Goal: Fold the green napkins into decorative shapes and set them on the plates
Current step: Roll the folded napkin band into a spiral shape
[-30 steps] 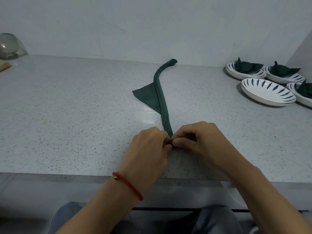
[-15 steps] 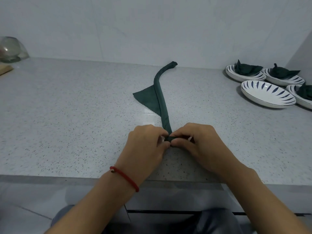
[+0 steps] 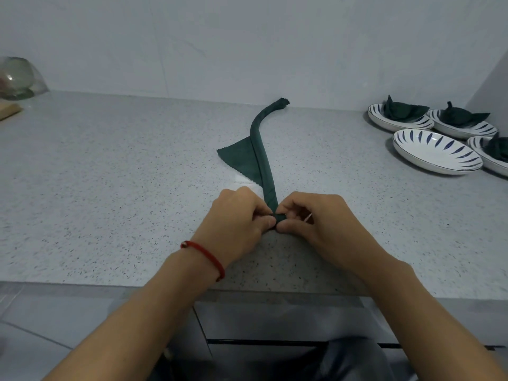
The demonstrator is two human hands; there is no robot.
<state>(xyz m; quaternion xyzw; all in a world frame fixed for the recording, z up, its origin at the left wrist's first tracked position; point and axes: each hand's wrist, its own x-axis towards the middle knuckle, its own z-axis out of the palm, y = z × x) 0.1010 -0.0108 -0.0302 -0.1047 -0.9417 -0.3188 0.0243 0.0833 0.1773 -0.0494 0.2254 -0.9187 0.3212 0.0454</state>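
Both my hands — left hand (image 3: 237, 217), right hand (image 3: 316, 220) — pinch the near end of the dark green rolled cloth napkin (image 3: 261, 158) lying on the speckled grey desk (image 3: 110, 174), starting its coil — next I judge it needs tight, even rolling away from me.

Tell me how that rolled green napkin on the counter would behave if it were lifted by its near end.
The rolled napkin would likely flop: its long strip already curves limply across the counter. It probably weighs little, being thin cloth with a flat triangular flap. The roll may loosen if released, since the left hand and right hand both pinch its coiled end.
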